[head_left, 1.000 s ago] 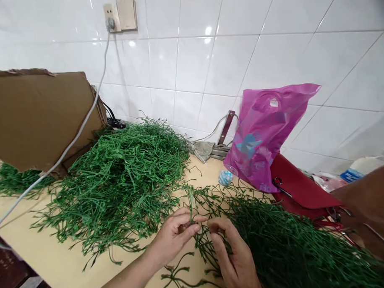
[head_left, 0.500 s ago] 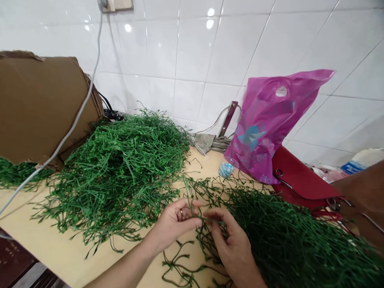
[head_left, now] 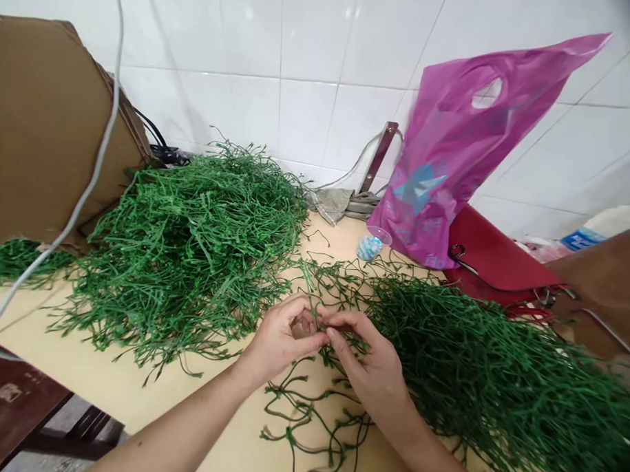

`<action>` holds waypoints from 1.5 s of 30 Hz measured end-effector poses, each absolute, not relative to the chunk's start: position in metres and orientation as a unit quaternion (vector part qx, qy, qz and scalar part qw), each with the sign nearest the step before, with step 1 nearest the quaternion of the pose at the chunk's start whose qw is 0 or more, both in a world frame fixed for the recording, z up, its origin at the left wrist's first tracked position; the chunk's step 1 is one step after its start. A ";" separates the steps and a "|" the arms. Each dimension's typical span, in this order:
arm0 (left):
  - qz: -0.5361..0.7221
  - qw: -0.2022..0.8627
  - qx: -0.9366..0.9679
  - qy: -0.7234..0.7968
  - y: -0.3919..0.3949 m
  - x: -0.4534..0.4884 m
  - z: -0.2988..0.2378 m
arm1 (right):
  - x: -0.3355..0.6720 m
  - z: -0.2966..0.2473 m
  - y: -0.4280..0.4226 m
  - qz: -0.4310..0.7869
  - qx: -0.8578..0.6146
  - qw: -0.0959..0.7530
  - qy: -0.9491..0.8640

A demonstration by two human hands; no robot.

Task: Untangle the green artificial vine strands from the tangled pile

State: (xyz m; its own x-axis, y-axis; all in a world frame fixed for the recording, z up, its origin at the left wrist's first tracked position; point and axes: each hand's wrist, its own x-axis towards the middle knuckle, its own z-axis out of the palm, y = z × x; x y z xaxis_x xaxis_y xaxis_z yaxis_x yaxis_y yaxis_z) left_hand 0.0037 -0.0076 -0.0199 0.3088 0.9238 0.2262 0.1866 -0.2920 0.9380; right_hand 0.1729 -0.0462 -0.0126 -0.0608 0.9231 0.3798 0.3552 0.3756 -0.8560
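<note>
My left hand (head_left: 285, 337) pinches a thin green stem (head_left: 312, 291) that sticks up past its fingers. The fingertips of my right hand (head_left: 371, 358) meet the left ones on the same stem, low over the table. Where the tips come together, the stem is partly hidden. To the left rises a big tangled heap of green stems (head_left: 201, 239). On the right spreads a second, darker pile of stems (head_left: 486, 366). Several loose, bent stems (head_left: 313, 422) lie below my hands on the pale tabletop (head_left: 226, 405).
A small clear cup of blue and white bits (head_left: 370, 247) stands behind my hands, near a purple plastic bag (head_left: 468, 145) and a red bag (head_left: 500, 263). At left a cardboard box (head_left: 44, 130) has a grey cable (head_left: 106, 132) hanging before it. A tiled wall (head_left: 247, 103) closes the back.
My hands have come closer together, and the right fingertips now press against the left ones at the stem. The camera view has tilted down and nearer.
</note>
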 end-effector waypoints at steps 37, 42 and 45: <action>0.367 0.402 0.753 0.371 -0.008 0.005 -0.009 | 0.179 -0.002 -0.042 0.500 -0.514 0.389 -0.579; 0.329 0.443 0.758 0.349 -0.009 0.004 -0.008 | 0.176 -0.001 -0.045 0.397 -0.527 0.357 -0.661; 0.336 0.461 0.753 0.327 -0.011 0.004 -0.006 | 0.176 -0.002 -0.047 0.362 -0.535 0.372 -0.667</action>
State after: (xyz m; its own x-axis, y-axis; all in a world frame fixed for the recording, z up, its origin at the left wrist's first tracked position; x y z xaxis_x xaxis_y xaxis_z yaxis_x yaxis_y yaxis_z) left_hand 0.0040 -0.0109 -0.0064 0.5606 0.8025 0.2041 0.1827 -0.3603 0.9148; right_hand 0.1757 -0.0467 -0.0020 -0.1521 0.9825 0.1079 0.4437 0.1654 -0.8808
